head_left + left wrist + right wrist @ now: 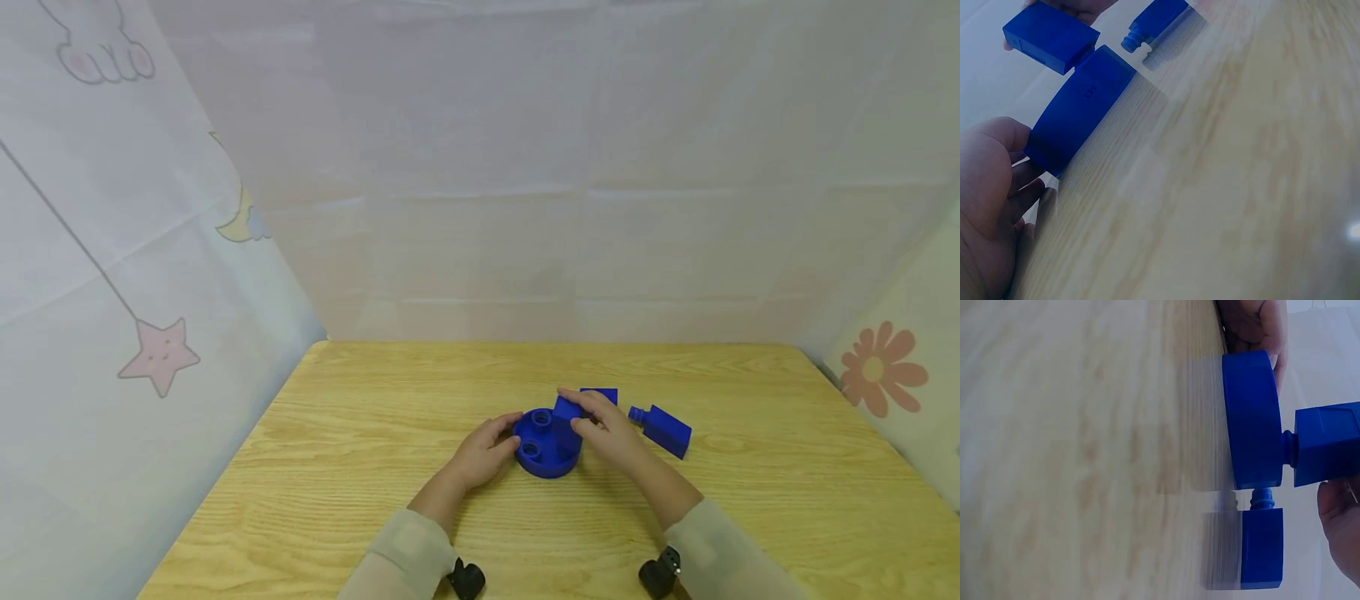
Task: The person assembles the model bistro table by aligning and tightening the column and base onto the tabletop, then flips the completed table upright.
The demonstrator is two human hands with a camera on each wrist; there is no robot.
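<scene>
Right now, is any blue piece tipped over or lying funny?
Yes, the blue block with a peg lies on its side on the table, right of the round base. Its peg points sideways, not down toward a hole.

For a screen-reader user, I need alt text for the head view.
Two hands work a round blue base on a wooden table: left hand steadies it, right hand holds a blue block over it. Another block lies right.
</scene>
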